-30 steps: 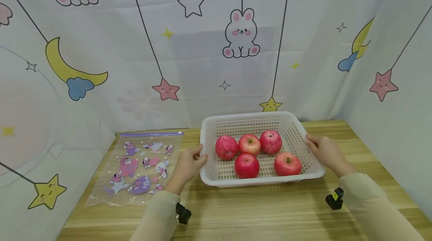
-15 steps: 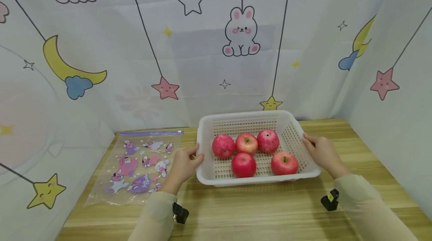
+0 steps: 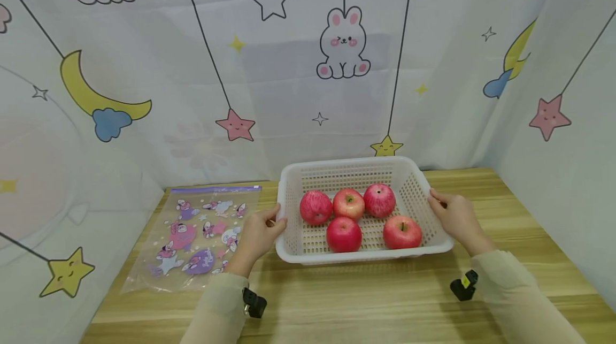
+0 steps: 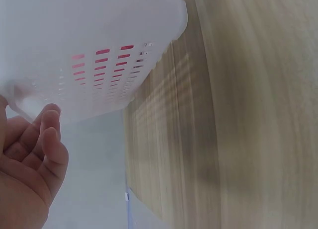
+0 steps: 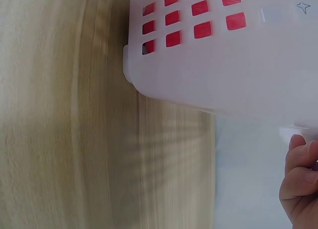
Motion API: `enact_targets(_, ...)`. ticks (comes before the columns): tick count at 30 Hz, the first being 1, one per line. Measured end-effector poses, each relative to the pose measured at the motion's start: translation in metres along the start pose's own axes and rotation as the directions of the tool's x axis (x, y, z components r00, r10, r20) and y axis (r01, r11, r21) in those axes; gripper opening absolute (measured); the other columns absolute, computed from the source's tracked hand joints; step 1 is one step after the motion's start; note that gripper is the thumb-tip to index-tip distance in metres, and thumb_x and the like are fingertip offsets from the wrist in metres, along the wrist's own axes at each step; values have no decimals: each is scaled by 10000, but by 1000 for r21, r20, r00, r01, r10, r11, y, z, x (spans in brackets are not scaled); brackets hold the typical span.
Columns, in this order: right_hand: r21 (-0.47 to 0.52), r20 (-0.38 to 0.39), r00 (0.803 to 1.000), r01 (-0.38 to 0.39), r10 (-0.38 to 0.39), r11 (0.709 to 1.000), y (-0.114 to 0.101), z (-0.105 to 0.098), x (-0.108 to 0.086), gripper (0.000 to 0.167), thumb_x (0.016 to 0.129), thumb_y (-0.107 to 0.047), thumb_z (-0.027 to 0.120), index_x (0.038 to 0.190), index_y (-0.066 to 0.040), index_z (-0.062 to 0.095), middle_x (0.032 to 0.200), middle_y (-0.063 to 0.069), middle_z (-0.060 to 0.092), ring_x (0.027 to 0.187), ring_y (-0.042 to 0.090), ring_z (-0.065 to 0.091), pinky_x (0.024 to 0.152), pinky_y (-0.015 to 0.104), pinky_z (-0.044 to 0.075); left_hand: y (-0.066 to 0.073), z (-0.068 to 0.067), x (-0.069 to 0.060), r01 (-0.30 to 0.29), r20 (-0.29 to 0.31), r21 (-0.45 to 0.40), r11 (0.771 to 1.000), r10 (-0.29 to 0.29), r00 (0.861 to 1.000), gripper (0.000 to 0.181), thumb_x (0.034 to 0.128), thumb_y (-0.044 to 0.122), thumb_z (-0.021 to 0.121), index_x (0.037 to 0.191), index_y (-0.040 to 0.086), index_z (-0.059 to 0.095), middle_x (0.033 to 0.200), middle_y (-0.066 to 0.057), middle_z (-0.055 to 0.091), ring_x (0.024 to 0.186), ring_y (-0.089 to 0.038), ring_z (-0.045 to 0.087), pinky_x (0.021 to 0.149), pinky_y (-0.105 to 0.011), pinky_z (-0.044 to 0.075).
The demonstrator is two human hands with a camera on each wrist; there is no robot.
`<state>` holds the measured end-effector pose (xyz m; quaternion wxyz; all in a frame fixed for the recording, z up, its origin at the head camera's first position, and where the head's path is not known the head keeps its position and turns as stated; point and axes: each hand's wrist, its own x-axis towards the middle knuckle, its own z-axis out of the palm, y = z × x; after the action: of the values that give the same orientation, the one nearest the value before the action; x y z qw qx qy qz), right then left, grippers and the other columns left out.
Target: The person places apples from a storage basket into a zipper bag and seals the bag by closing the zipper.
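Left grip (image 3: 257, 232) and right grip (image 3: 458, 219) are clasping opposite ends of the basket (image 3: 366, 257) of apples (image 3: 344, 235), on or just above the surface (image 3: 337, 306), probably positioning it, next move needing level handling.

Left hand (image 3: 258, 234) and right hand (image 3: 457, 218) grip a white perforated plastic basket (image 3: 366, 256) holding five round red apples (image 3: 344, 235), near a clear purple-zipped plastic bag (image 3: 196, 237).

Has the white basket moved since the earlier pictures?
Yes: in the head view, the white basket has shifted slightly left, towards the plastic bag, which stayed in place.
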<state>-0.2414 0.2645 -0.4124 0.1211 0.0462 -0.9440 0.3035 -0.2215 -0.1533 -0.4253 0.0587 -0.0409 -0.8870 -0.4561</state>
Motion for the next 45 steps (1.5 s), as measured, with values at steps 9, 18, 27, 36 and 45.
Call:
enact_targets(9,24,3,999,-32,32,999,-2,-2,2,375,975,-192,510,1236,73,553,1165,312,572,552,146,497,445,228,387,3,-2,6,-17,2,47,999,17,1000,445,875,173,660,1283,26,561,917,-128,675,636,-119,544,495,-222,482)
enact_targets(18,17,-13,1000,-25,25,1000,0,-3,1,360,965,-173,523,1220,78,565,1136,319,588,723,235,619,498,228,449,2,-2,6,-20,-8,79,997,21,1000,472,930,272,603,1324,22,533,916,-103,642,731,-143,594,596,-245,513)
enact_targets(27,28,-11,999,-42,42,999,1,-3,1,376,973,-196,517,1238,69,556,1158,318,578,764,254,631,511,223,464,-18,-4,7,138,-76,201,970,-125,989,616,1010,447,329,1427,-6,353,1367,-239,475,1250,-428,452,1025,-583,367)
enact_targets(36,22,9,999,-52,52,998,0,0,1,386,975,-213,513,1251,54,551,1162,318,578,631,179,530,463,232,408,-46,-23,-2,348,-190,378,858,-296,936,645,977,435,385,1405,-47,346,1477,-317,208,1332,-523,210,1054,-678,194)
enact_targets(45,29,16,998,-63,63,998,-2,2,1,382,977,-212,512,1253,50,549,1164,317,578,595,157,492,453,233,396,-69,-44,-7,465,-272,425,777,-381,884,742,939,428,421,1407,-120,243,1446,-414,106,1291,-606,166,988,-739,196)
